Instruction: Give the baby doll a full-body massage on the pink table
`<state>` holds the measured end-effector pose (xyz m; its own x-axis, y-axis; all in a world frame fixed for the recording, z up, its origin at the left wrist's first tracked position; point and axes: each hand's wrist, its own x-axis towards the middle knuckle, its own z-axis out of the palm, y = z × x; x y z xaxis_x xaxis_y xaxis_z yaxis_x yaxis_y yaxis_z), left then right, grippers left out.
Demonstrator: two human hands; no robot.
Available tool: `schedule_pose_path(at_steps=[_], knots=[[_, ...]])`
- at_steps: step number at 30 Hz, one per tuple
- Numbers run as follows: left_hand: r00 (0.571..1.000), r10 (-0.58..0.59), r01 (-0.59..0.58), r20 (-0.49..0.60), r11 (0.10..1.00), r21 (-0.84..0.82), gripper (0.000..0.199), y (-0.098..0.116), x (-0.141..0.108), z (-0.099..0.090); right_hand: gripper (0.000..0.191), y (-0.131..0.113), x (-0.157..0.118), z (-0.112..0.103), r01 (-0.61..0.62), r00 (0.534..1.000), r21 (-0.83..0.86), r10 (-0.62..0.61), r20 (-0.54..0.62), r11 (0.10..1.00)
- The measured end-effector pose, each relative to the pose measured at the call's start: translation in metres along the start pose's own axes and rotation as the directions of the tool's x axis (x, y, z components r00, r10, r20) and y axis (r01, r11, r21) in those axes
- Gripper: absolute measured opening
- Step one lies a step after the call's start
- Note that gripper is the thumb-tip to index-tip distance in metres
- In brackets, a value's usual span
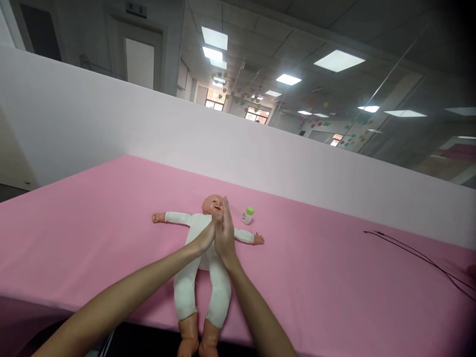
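A baby doll (219,297) in a white cloth body lies on its back on the pink-covered table, arms spread and feet toward me. Above its chest my left hand (208,235) and my right hand (225,235) meet palm against palm. The right hand's fingers are stretched out and point up, near the doll's face. The left fingers look extended too, though slightly blurred and partly covered by the right hand. No object shows between the palms. A small white bottle with a green cap (247,215) stands right of the doll's head.
The pink table cover (320,277) spreads out on both sides of the doll. Thin black cables (416,254) lie at the right. Behind the table runs a low white wall (230,144) with glass above it, showing a room with ceiling lights.
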<state>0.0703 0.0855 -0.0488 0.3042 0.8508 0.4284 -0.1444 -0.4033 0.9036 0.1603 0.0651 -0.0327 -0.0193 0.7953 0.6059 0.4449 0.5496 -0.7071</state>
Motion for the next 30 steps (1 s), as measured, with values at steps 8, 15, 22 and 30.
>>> schedule_pose_path(at_steps=[8, 15, 22, 30], knots=[[0.998, -0.025, -0.023, 0.059, 0.721, 0.693, 0.087, -0.084, 0.001, -0.066, 0.089, 0.143, -0.009, -0.02, -0.221, 0.958, -0.239, 0.256, 0.128, 0.945], [0.994, 0.096, 0.002, -0.052, 0.461, 0.887, 0.074, -0.116, -0.008, -0.11, 0.079, 0.17, -0.019, -0.051, -0.112, 0.988, -0.609, 0.156, 0.019, 0.785], [0.968, 0.246, -0.188, 0.053, 0.565, 0.804, 0.067, -0.088, -0.005, -0.101, 0.081, 0.147, -0.015, -0.044, -0.137, 0.988, -0.396, 0.154, 0.011, 0.908], [0.997, -0.08, 0.023, 0.011, 0.415, 0.909, 0.069, -0.097, -0.009, -0.095, 0.056, 0.144, -0.015, -0.044, -0.116, 0.967, -0.555, 0.223, 0.128, 0.824]])
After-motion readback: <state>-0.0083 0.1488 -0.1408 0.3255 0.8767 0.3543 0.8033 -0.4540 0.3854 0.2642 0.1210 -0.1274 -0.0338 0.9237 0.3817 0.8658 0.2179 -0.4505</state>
